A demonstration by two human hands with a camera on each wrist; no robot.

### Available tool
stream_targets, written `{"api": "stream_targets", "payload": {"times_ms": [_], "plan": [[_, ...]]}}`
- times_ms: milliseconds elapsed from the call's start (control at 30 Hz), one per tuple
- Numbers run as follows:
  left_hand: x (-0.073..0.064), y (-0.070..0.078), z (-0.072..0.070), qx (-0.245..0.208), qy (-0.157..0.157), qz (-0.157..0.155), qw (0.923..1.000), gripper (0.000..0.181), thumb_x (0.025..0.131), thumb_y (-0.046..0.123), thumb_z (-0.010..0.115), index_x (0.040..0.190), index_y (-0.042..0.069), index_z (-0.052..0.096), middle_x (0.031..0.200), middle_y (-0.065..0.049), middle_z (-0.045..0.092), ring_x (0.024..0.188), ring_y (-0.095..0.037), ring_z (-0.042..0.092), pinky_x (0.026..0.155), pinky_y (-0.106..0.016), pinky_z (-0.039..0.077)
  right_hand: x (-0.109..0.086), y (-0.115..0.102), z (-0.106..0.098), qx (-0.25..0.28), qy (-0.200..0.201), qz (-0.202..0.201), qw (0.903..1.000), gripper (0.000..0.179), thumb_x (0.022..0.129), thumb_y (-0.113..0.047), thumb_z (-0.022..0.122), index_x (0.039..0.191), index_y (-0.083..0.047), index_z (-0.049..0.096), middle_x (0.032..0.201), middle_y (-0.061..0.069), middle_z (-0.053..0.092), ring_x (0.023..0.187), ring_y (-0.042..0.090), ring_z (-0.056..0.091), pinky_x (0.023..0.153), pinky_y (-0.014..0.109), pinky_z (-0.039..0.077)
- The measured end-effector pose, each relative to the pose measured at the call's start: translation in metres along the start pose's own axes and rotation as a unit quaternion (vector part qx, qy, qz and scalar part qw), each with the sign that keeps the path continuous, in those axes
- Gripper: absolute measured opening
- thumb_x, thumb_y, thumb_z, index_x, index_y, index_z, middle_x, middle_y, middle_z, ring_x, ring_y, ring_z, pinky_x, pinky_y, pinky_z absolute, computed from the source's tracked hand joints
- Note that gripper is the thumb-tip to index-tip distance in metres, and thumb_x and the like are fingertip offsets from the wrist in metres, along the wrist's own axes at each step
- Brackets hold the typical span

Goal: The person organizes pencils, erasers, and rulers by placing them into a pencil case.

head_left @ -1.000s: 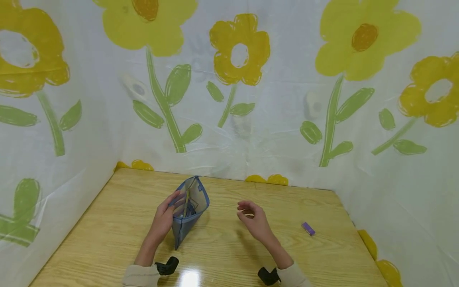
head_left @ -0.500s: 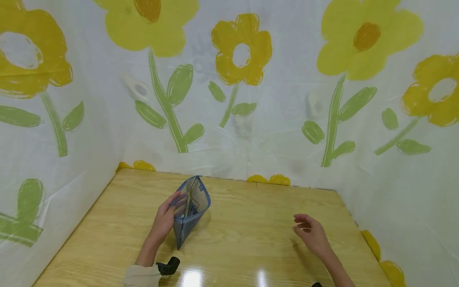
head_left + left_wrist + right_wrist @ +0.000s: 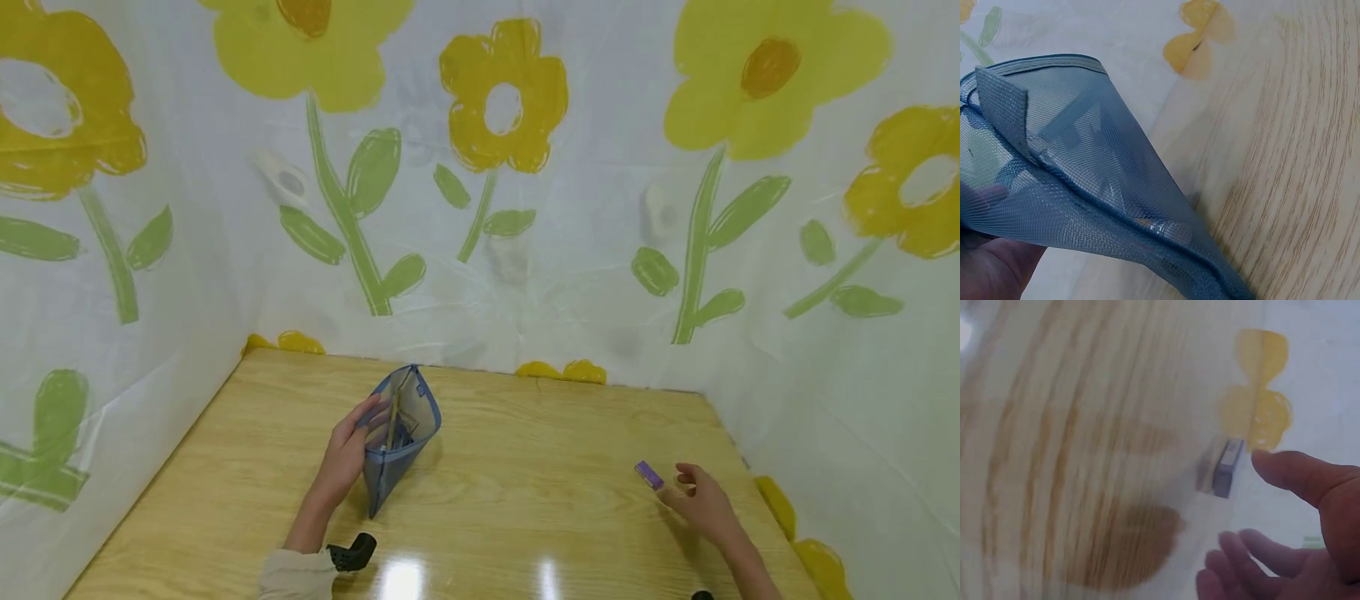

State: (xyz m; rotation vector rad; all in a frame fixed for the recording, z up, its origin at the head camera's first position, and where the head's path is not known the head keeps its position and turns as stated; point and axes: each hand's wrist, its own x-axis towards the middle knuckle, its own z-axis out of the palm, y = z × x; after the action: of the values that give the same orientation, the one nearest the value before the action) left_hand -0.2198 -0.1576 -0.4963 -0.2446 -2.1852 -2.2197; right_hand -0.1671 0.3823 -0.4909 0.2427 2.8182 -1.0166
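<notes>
At the left of the table, my left hand point(image 3: 343, 458) grips the side of a blue mesh zip pouch point(image 3: 390, 477). The pouch's mouth gapes upward, and inside lie a yellowish pencil-like stick point(image 3: 393, 423) and some dark items too jumbled to tell. In the left wrist view the see-through mesh point(image 3: 1104, 150) fills the left half, with part of the hand below it. On the right, my right hand point(image 3: 705, 504) hovers beside a small purple block point(image 3: 649, 475), perhaps an eraser. The right wrist view has the thumb and loosely bent fingers apart, with the block point(image 3: 1229, 469) beyond them.
The wooden table point(image 3: 510, 483) runs back to a white sheet point(image 3: 570, 275) printed with yellow flowers, which hangs at the back and both sides. A black wrist mount point(image 3: 352, 553) sits at the left wrist.
My right hand has swept right, from mid-table past the purple block to its right side. The block was hidden half a second ago and shows again. My left hand and the pouch stay put.
</notes>
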Motion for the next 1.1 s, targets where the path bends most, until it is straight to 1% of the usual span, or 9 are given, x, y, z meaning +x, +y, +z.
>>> {"api": "stream_targets", "payload": {"times_ms": [133, 233, 333, 433, 533, 633, 800, 967, 1100], "plan": [[0.0, -0.001, 0.0, 0.0, 0.001, -0.002, 1.0, 0.054, 0.102, -0.006, 0.019, 0.156, -0.006, 0.028, 0.156, -0.03, 0.037, 0.142, -0.047, 0.04, 0.113, -0.05, 0.041, 0.004, -0.002, 0.005, -0.036, -0.015, -0.018, 0.9991, 0.073, 0.093, -0.024, 0.071, 0.136, 0.025, 0.039, 0.128, 0.045, 0.051, 0.117, 0.059, 0.053, 0.091, 0.058, 0.055], [0.001, -0.002, 0.0, -0.005, 0.0, 0.0, 1.0, 0.054, 0.103, -0.006, 0.019, 0.156, -0.006, 0.028, 0.155, -0.03, 0.037, 0.142, -0.047, 0.04, 0.113, -0.049, 0.041, 0.007, -0.005, 0.007, -0.07, 0.002, -0.043, 0.9966, 0.064, 0.091, -0.021, 0.073, 0.128, 0.025, 0.049, 0.119, 0.043, 0.058, 0.111, 0.056, 0.058, 0.089, 0.058, 0.055], [0.001, -0.002, 0.0, -0.006, 0.001, 0.001, 1.0, 0.054, 0.103, -0.005, 0.019, 0.156, -0.006, 0.028, 0.155, -0.03, 0.038, 0.142, -0.047, 0.041, 0.113, -0.048, 0.041, 0.012, -0.007, 0.009, -0.087, 0.022, -0.064, 0.994, 0.053, 0.088, -0.018, 0.075, 0.12, 0.021, 0.058, 0.109, 0.035, 0.065, 0.103, 0.05, 0.063, 0.085, 0.057, 0.056], [0.001, -0.002, 0.0, -0.004, 0.002, 0.0, 1.0, 0.053, 0.103, -0.005, 0.019, 0.156, -0.006, 0.028, 0.155, -0.03, 0.038, 0.142, -0.047, 0.041, 0.113, -0.048, 0.041, 0.016, -0.008, 0.01, -0.077, 0.028, -0.069, 0.9942, 0.042, 0.087, -0.015, 0.077, 0.115, 0.014, 0.064, 0.102, 0.023, 0.069, 0.097, 0.041, 0.065, 0.078, 0.05, 0.058], [0.001, -0.002, 0.0, -0.003, 0.003, 0.001, 1.0, 0.053, 0.103, -0.005, 0.019, 0.156, -0.006, 0.028, 0.155, -0.03, 0.038, 0.142, -0.047, 0.041, 0.113, -0.049, 0.041, 0.02, -0.007, 0.01, -0.056, 0.02, -0.067, 0.996, 0.033, 0.087, -0.012, 0.078, 0.112, 0.007, 0.068, 0.1, 0.014, 0.07, 0.092, 0.03, 0.065, 0.071, 0.041, 0.056], [0.001, -0.002, 0.0, -0.006, 0.003, 0.003, 1.0, 0.053, 0.103, -0.005, 0.019, 0.156, -0.006, 0.028, 0.155, -0.03, 0.038, 0.142, -0.047, 0.041, 0.113, -0.049, 0.041, 0.022, -0.006, 0.008, -0.038, 0.008, -0.068, 0.9969, 0.029, 0.087, -0.011, 0.078, 0.111, 0.003, 0.071, 0.101, 0.011, 0.071, 0.088, 0.022, 0.063, 0.068, 0.034, 0.053], [0.0, -0.002, 0.0, -0.003, 0.003, 0.006, 1.0, 0.054, 0.103, -0.006, 0.019, 0.156, -0.007, 0.028, 0.155, -0.031, 0.037, 0.141, -0.048, 0.041, 0.113, -0.049, 0.041, 0.022, -0.005, 0.006, -0.031, -0.005, -0.071, 0.997, 0.029, 0.087, -0.012, 0.078, 0.111, 0.003, 0.071, 0.104, 0.013, 0.071, 0.087, 0.021, 0.062, 0.066, 0.033, 0.053], [-0.002, -0.002, -0.001, 0.006, 0.005, 0.009, 0.9999, 0.054, 0.102, -0.006, 0.019, 0.155, -0.007, 0.028, 0.154, -0.031, 0.038, 0.141, -0.048, 0.041, 0.113, -0.049, 0.041, 0.021, -0.003, 0.007, -0.032, -0.002, -0.06, 0.9977, 0.026, 0.086, -0.015, 0.079, 0.104, 0.002, 0.072, 0.1, 0.011, 0.07, 0.085, 0.02, 0.061, 0.065, 0.032, 0.053], [-0.003, -0.001, -0.001, 0.011, 0.007, 0.006, 0.9999, 0.054, 0.103, -0.005, 0.018, 0.156, -0.006, 0.028, 0.155, -0.031, 0.038, 0.141, -0.048, 0.041, 0.113, -0.048, 0.041, 0.021, -0.003, 0.009, -0.029, -0.003, -0.071, 0.997, 0.024, 0.086, -0.015, 0.08, 0.102, 0.001, 0.072, 0.098, 0.009, 0.07, 0.083, 0.019, 0.06, 0.064, 0.031, 0.052]]}}
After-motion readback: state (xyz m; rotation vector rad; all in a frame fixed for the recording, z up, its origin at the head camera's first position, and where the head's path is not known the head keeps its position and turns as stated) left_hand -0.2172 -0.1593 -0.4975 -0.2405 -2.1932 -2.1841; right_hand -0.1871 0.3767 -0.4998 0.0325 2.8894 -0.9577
